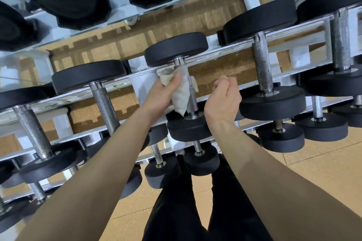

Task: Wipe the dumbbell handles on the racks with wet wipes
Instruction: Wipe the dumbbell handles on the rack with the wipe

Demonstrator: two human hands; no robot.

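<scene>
The left hand (162, 92) is squeezing the wet wipe (182, 92) around the dumbbell handle (192, 102) on the white rack (82, 97), so it can rub every side. Beside that handle, the right hand (223, 100) is waiting, fingers curled, holding nothing.

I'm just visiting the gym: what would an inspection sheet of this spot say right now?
Surface: white metal rack holding rows of black dumbbells.
Job's things: crumpled white wet wipe wrapped on the knurled steel handle of the middle black dumbbell.
Clutter: nothing seen.
Hands: left hand grips the wipe; right hand curled, holding nothing, beside the handle.
Cables: nothing seen.
Surroundings: tan floor, person's black trousers.
</scene>
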